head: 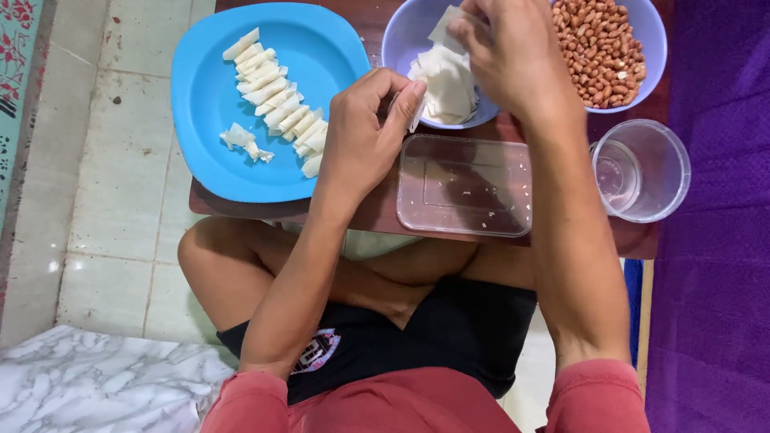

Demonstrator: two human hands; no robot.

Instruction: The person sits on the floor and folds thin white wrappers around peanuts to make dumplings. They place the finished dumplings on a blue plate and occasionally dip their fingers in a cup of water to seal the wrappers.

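Head view, looking straight down over a seated person's crossed legs at a low dark-brown wooden tabletop (241, 207). At the far left sits a round bright-blue plastic plate (200, 104), carrying a diagonal row of small rolled white pastry pieces (277, 100), laid side by side as if to keep finished ones apart; a couple of looser scraps lie beside the row.

Next comes the left hand (365, 132), hovering just above the plate's right edge. Its fingers are curled together, thumb and forefinger pinched on a thin white pastry wrapper strip (415, 112), which stands nearly on edge between them.

Below it, a clear rectangular plastic container (465, 184) lies on the tabletop, holding nothing but a few crumbs.

Behind it, a pale lilac plastic bowl (399, 40) holds a stack of flat white wrapper sheets (445, 84), within easy reach. The right hand (513, 52) is over this bowl, fingertips closed on the corner of one white sheet (443, 28), lifting it off the stack.

Further right, a second lilac bowl (654, 36) is filled with reddish-brown peanuts (597, 48). Nearest the right edge is a clear plastic cup (650, 168), apparently with a little water, beside a purple cloth (714, 240).
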